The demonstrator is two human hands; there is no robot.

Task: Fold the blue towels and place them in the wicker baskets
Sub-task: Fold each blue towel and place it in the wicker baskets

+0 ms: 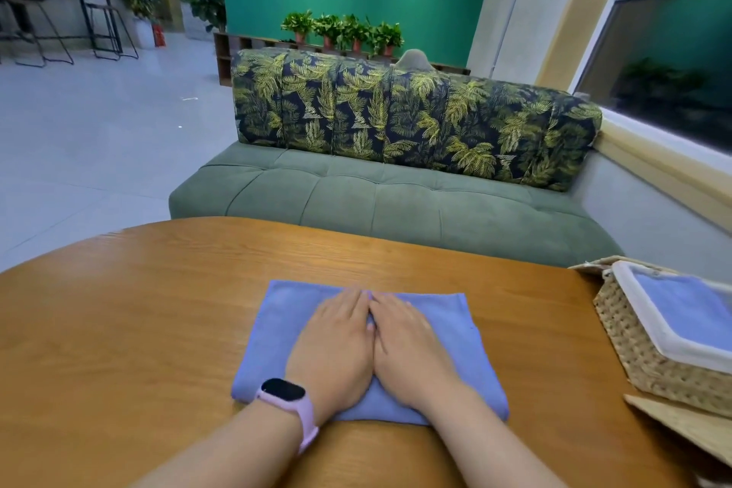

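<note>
Pressing flat on blue towel (443, 333): both hands.

Folded blue towel (277, 333) flat on a wooden table (119, 321), pressed by left hand (336, 349) and right hand (412, 349), side by side, palms down, fingers straight. Pink-strapped watch (289, 400) on the left wrist. Wicker basket (641, 353) at the table's right edge with another blue towel (689, 305) inside its white liner; green sofa (376, 202) beyond the table.

Blue towel (435, 319) folded flat, mid-table
</note>
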